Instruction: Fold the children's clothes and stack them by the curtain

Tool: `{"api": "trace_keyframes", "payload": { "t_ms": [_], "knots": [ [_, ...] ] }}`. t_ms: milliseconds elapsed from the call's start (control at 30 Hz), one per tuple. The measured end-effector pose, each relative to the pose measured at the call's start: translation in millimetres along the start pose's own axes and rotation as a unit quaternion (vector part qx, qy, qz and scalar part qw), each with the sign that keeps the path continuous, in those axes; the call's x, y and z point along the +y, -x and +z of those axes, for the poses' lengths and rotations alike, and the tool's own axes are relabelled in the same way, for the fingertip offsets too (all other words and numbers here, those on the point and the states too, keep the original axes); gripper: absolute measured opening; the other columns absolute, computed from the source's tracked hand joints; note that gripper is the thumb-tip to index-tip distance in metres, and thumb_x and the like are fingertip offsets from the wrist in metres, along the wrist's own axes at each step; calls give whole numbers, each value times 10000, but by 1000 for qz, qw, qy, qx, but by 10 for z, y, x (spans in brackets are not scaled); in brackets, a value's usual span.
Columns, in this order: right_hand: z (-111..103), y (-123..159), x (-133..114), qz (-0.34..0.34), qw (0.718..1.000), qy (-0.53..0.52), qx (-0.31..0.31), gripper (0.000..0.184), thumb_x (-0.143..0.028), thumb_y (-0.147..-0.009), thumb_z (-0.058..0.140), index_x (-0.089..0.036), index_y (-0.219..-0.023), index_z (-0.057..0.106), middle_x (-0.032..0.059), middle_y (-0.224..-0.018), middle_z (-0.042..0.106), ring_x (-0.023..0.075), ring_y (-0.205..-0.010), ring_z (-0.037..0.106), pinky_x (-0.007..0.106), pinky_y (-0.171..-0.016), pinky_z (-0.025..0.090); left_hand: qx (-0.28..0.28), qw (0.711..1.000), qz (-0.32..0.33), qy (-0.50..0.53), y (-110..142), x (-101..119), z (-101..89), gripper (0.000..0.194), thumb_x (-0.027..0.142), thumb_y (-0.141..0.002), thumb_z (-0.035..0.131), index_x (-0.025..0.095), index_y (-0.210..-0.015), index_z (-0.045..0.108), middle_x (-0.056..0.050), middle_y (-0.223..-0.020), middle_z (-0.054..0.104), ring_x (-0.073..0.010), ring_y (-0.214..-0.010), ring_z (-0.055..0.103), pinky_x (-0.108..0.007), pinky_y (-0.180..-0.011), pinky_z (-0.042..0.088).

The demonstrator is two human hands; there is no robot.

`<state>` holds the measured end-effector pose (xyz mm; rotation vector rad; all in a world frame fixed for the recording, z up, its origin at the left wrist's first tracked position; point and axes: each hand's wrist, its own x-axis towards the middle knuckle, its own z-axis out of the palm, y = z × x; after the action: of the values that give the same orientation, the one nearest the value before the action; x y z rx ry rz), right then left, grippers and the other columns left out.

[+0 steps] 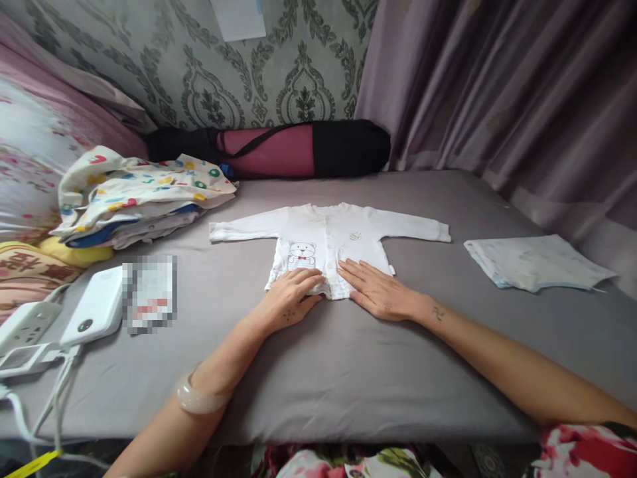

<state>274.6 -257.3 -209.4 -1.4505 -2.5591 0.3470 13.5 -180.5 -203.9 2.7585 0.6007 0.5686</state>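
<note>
Both palms down, we rest our left hand (291, 292) and right hand (374, 289) on the lower front of a white bear-print baby cardigan (332, 229), fingers extended, clasping nothing. We have it spread, sleeves outstretched, on the grey bedsheet (373, 378), between a clothes stack (149, 189) and a folded pale garment (540, 262).

White shirt (326, 229): spread flat before us, sleeves outstretched
Our left hand (289, 300): over its hem
Our right hand (377, 289): flat on its lower front
Folded cloth (537, 262): at right
</note>
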Motion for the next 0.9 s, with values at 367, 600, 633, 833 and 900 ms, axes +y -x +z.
{"api": "trace_keyframes", "payload": {
  "t_ms": [367,600,633,833,900],
  "knots": [
    [-222,-18,-377,1,999,9,36,226,-294,-953,480,-198,-1113,608,102,-1094,608,223,-1004,565,347,-851,485,-5,1000,-6,-3,-65,92,114,257,152,-915,446,194,-1129,583,-94,-1114,636,-214,-1036,595,-342,-895,503],
    [-130,-210,-419,39,994,73,69,205,-195,-927,424,-189,-813,594,79,-860,605,188,-799,540,280,-704,401,29,997,-73,24,-121,110,128,287,370,-981,414,204,-913,637,-63,-896,653,-184,-874,611,-298,-778,493],
    [-113,-223,-406,68,993,34,93,218,-204,-924,418,-194,-779,581,63,-824,604,178,-775,536,272,-694,394,35,994,-92,43,-130,110,123,293,376,-977,419,204,-891,640,-55,-871,651,-176,-841,609,-287,-752,487],
    [-173,-298,-207,308,848,-372,219,302,-453,-870,452,-209,-704,516,-31,-594,485,122,-541,442,235,-524,347,76,960,-211,165,-198,146,71,322,412,-946,461,186,-807,644,-22,-742,628,-129,-656,560,-248,-630,458],
    [-199,-315,-179,316,817,-427,223,331,-515,-834,486,-201,-756,556,-29,-615,512,120,-543,451,232,-515,350,102,961,-185,176,-208,158,82,312,402,-945,473,180,-814,649,-48,-822,644,-142,-732,587,-256,-670,477]
  ]
}}
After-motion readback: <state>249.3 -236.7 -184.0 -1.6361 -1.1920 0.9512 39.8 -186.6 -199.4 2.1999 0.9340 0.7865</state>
